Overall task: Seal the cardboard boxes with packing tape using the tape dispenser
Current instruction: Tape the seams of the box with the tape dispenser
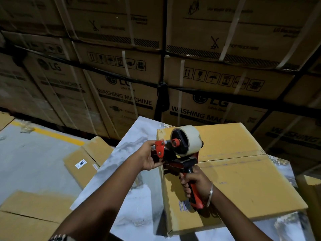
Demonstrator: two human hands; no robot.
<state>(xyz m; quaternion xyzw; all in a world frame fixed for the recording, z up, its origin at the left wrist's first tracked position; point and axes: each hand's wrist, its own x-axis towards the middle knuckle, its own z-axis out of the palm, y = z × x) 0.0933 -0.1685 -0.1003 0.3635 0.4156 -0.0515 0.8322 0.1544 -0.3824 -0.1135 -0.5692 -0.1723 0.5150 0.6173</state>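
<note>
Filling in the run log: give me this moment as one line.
right hand: grips tape dispenser handle | left hand: holds its front end | cardboard box: on table, centre seam already taped

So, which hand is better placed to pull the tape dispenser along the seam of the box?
The right hand. It already grips the handle of the tape dispenser, over the cardboard box near its seam. The left hand only holds the dispenser's red front end.
</note>
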